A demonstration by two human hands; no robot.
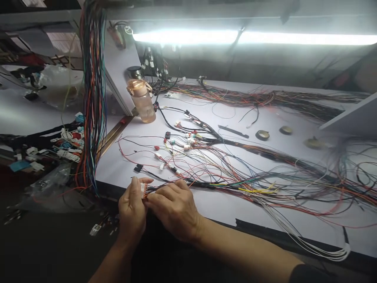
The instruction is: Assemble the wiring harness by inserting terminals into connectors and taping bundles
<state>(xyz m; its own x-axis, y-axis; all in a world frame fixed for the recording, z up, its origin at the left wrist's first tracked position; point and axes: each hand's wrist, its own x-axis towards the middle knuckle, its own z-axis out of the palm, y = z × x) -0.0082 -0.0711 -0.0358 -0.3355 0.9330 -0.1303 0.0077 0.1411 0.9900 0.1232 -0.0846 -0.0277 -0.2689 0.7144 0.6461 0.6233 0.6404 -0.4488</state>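
A white connector [143, 189] with orange and dark wires at its right side is pinched in my left hand [133, 206], near the table's front edge. My right hand [173, 204] is closed on the wires just beside the connector, its fingertips close to my left thumb. From there the wire bundle [212, 184] runs right across the white table [206, 204]. A black connector [138, 168] lies just behind my left hand. Farther back, a thicker wire harness [253, 148] ends in several small white, red and black connectors.
A bottle [143, 100] stands at the back left beside hanging wires [91, 94]. Tape rolls [262, 135] and a dark flat tool [233, 131] lie toward the back right. More wires [229, 96] stretch along the rear; a lamp [188, 37] shines above.
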